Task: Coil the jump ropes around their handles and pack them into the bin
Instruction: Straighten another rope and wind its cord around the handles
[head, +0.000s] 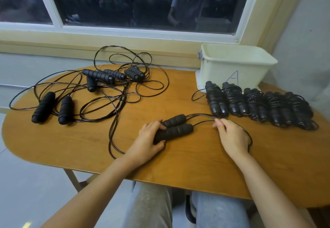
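- A seated person works at a rounded wooden table (pixel 160 165) under a dark window (pixel 142 4), seen from a head-worn camera.
- The left hand (pixel 148 139), near the table's 6 o'clock edge, grasps the near ends of two black foam handles (pixel 175 127), which lie side by side and point toward 2 o'clock.
- The right hand (pixel 232 136), at about 3 o'clock from the handles, pinches the thin black cord (pixel 200 115) just past where it leaves the handle tips, fingers curled over the strands.
- From that hand the cord loops round the outside of the right wrist; another long bend of cord lies on the table at 9 o'clock from the left hand.
- Five wound ropes (pixel 257 106), each with cord coiled round its paired handles, lie in a row on the table at 2 o'clock from the right hand; the leftmost trails a small loose loop.
- A cream plastic bin (pixel 232 70) stands just behind that row, at the table's 1 o'clock corner against the sill, with a blue letter "A" (pixel 233 78) drawn on its front wall. None of the ropes in view is in it.
- Loose ropes (pixel 114 84) sprawl in a tangle from 9 to 12 o'clock on the table, their handles scattered among the loops.
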